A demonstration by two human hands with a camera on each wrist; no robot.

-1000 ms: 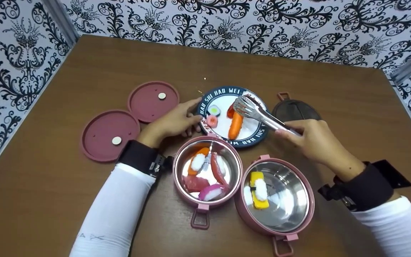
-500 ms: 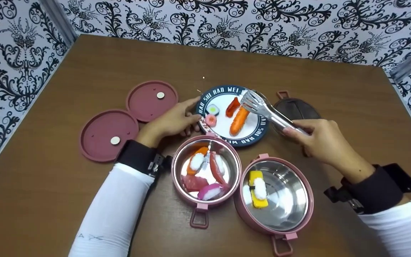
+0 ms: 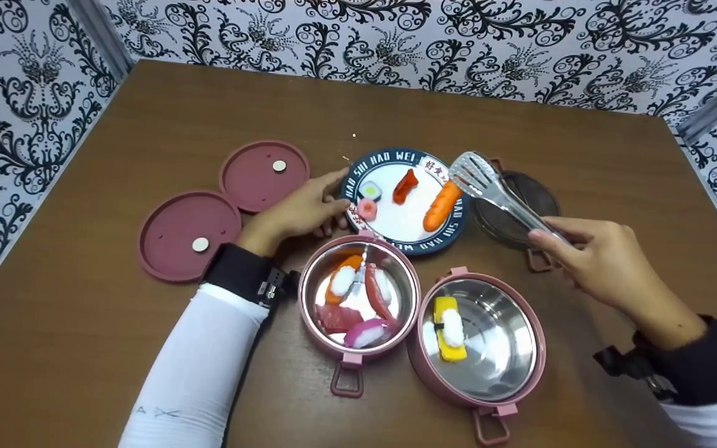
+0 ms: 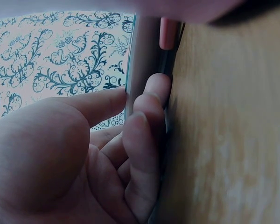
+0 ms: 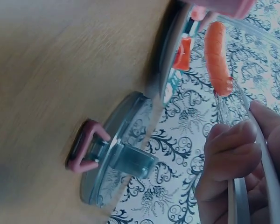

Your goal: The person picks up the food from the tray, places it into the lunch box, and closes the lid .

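Observation:
My left hand [image 3: 299, 208] pinches the left edge of a round plate [image 3: 389, 157] with a dark blue lettered rim. In the left wrist view the thumb lies against the plate's side and the other fingers curl at its edge. Metal tongs [image 3: 501, 190] are gripped in my right hand [image 3: 607, 261]. Their tips clasp one end of an orange sausage-shaped toy food [image 3: 442, 206], which the right wrist view shows raised off the plate. Still on the plate are a red piece [image 3: 404, 185], a pink ring [image 3: 367, 210] and a white-and-green piece [image 3: 370, 190].
Two pink-rimmed steel pots stand in front: the left pot [image 3: 304, 305] contains several toy foods, the right pot [image 3: 417, 367] a yellow sushi piece [image 3: 452, 330]. Two dark pink lids [image 3: 165, 261] lie at left. A dark clear lid [image 3: 539, 196] is right of the plate.
The tongs have closed on the orange toy food and carried it rightward, away from the red piece. My right hand has moved right, while the left hand stays at the plate.

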